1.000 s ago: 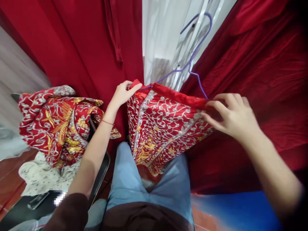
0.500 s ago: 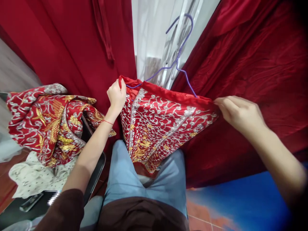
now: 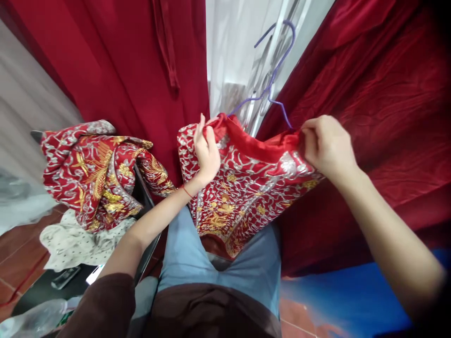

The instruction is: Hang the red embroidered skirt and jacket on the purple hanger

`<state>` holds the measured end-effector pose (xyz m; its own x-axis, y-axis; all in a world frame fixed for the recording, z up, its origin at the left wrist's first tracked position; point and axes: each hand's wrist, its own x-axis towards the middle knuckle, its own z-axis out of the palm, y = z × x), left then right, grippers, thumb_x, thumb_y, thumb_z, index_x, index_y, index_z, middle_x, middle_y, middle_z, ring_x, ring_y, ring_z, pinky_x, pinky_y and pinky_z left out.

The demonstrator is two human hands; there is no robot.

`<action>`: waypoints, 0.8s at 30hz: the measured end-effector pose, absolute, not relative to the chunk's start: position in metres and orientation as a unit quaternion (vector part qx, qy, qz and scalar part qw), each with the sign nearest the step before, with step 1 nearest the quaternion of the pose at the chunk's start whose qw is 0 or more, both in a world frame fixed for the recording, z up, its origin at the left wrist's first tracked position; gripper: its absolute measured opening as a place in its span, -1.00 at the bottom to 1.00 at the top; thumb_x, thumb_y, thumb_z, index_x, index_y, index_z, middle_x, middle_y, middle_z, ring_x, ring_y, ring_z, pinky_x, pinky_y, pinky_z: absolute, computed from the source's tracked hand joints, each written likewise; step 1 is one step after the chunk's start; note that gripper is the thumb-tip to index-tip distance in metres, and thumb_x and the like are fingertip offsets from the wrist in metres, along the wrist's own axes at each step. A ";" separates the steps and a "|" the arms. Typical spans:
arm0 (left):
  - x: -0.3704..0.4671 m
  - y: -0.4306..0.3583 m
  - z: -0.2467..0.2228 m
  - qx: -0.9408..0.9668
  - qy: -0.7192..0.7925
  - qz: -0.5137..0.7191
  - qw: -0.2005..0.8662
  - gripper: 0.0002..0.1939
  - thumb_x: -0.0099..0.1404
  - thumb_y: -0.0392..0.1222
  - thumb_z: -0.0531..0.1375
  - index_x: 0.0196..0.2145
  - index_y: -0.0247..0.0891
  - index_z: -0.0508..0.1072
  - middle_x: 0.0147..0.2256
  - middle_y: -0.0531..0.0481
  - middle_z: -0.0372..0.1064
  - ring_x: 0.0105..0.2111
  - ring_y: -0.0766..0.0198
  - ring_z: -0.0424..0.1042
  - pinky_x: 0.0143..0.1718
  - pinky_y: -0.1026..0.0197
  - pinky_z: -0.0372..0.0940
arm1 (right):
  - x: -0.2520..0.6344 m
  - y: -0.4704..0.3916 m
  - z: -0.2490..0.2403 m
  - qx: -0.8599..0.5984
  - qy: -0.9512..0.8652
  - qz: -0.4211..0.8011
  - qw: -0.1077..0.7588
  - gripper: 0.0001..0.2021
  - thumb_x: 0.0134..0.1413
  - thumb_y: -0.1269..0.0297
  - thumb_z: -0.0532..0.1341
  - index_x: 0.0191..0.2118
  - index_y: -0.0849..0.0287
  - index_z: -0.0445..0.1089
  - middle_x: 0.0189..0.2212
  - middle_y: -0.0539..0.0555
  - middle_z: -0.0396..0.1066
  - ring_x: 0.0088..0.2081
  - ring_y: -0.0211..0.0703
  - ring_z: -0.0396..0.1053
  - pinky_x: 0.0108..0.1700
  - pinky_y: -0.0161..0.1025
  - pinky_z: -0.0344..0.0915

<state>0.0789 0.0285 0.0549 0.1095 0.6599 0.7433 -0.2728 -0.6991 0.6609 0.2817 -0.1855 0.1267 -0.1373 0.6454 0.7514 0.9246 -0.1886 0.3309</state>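
A red skirt-like garment with silver and gold embroidery hangs in front of my knees, its plain red waistband at the top. My left hand is on the left part of the waistband, thumb in front, some fingers raised and partly hidden by cloth. At the right end, my right hand pinches the waistband with bent fingers. A purple wire hanger rises behind the garment. Its lower part is hidden inside the waistband.
Another red embroidered garment lies over a black chair on the left, with a white dotted cloth below it. A remote and a plastic bottle are nearby. Red curtains hang on both sides.
My hands have come closer together along the waistband, which now sags and gathers instead of stretching straight. The left fingers have straightened upward, and the garment's left corner now sticks out past that hand.
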 end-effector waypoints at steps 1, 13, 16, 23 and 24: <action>0.080 0.026 0.056 0.651 0.146 0.649 0.365 -0.40 0.47 0.26 -0.14 0.08 -0.13 0.47 0.17 -0.12 0.40 0.28 0.18 0.25 0.40 0.08 0.00 | 0.289 -0.185 0.127 -0.654 -0.590 -0.440 0.176 -0.70 0.41 0.32 -0.14 -0.13 0.22 0.33 -0.27 0.27 0.43 -0.19 -0.08 0.35 -0.09 -0.17 0.30; 0.022 0.093 0.083 0.812 0.160 0.486 0.280 -0.39 0.41 0.33 -0.05 -0.03 -0.21 0.51 -0.08 -0.18 0.53 0.02 0.07 0.48 0.11 0.02 0.33 | 0.318 -0.174 0.100 -0.831 -0.356 -0.407 0.129 -0.72 0.22 0.36 0.09 -0.01 0.25 0.43 -0.06 0.42 0.43 0.02 0.15 0.27 0.02 0.04 0.05; 0.004 0.095 0.089 0.852 0.101 0.415 0.303 -0.36 0.32 0.29 0.14 0.15 -0.21 0.40 0.09 -0.20 0.44 0.18 0.07 0.38 0.20 0.03 0.27 | 0.291 -0.166 0.093 -0.768 -0.450 -0.425 0.165 -0.63 0.25 0.17 0.09 0.07 0.22 0.38 0.06 0.39 0.38 0.15 0.21 0.17 0.15 0.13 -0.04; -0.002 0.117 0.109 0.827 0.115 0.344 0.429 -0.44 0.15 0.26 0.33 -0.09 -0.24 0.58 -0.20 -0.17 0.58 -0.09 0.06 0.55 -0.02 0.03 0.44 | 0.241 -0.147 0.108 -0.736 -0.488 -0.400 0.246 -0.36 0.18 -0.25 0.07 0.14 0.20 0.27 0.17 0.42 0.21 0.18 0.34 0.11 0.12 0.26 0.02; 0.001 0.120 0.107 0.819 0.121 0.338 0.448 -0.44 0.16 0.30 0.30 -0.16 -0.26 0.60 -0.26 -0.17 0.59 -0.14 0.08 0.57 -0.07 0.04 0.46 | 0.233 -0.142 0.109 -0.731 -0.498 -0.398 0.243 -0.38 0.19 -0.24 0.07 0.13 0.19 0.28 0.17 0.41 0.21 0.19 0.34 0.11 0.12 0.27 0.02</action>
<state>0.0013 0.1202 0.1073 0.7422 0.5015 0.4446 -0.1041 -0.5690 0.8157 0.2331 -0.1419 0.1094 0.1868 0.5351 0.8239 0.9214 -0.3864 0.0420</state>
